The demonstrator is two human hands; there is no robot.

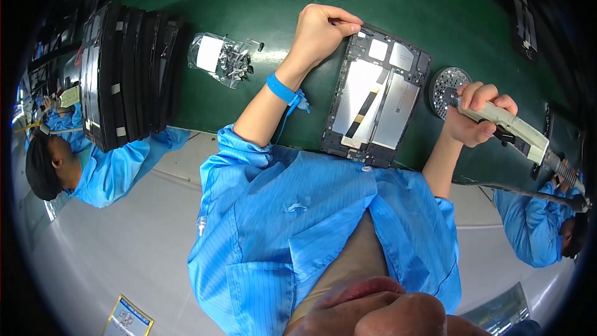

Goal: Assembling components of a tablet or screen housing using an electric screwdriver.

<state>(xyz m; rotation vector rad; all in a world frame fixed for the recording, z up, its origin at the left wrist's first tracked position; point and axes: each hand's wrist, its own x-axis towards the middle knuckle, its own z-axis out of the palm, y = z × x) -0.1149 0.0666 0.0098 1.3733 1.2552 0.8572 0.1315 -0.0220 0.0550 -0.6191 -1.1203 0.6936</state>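
Observation:
An opened tablet lies on the green bench in front of me, its inside up, with silver battery plates and a dark ribbon strip. My left hand is closed in a pinch at its far left corner; a blue wrist strap circles that wrist. To the right, my right hand wraps around a pale electric screwdriver. The screwdriver's front end points at a round metal screw tray with a dotted surface. Whether its bit touches the tray is too small to tell.
A row of black tablet housings stands upright at the left. Near it lies a clear bag of small dark parts with a white label. Other devices rest at the far right. Co-workers in blue sit on both sides.

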